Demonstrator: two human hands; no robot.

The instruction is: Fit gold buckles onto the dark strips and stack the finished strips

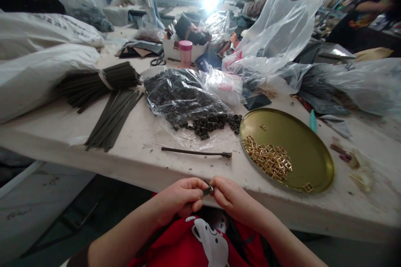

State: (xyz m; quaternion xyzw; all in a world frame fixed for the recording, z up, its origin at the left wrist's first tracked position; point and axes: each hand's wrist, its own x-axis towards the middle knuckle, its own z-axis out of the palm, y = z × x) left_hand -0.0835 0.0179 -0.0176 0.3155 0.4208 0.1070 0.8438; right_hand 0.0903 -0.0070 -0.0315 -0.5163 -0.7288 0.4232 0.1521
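Observation:
Close to the table's front edge, my left hand (187, 194) pinches a short visible piece of dark strap (207, 191). Fingers of my right hand (228, 192) are closed at the other end of that strap, almost touching the left. Whether a buckle sits between them is hidden. Just beyond lies another dark strap (194, 152) with a gold buckle at its right end. To the right, a round gold tray (307, 142) holds a heap of small gold buckles (267, 159). A clear plastic bag (184, 91) spills small black loops (208, 125) onto the table.
Loose dark strips (114, 121) and a tied bundle (100, 81) lie left, beside white sacks (46, 75). Scissors (158, 60), a pink-lidded jar (185, 54) and plastic bags (275, 33) stand further back. Other people are at the left and right edges.

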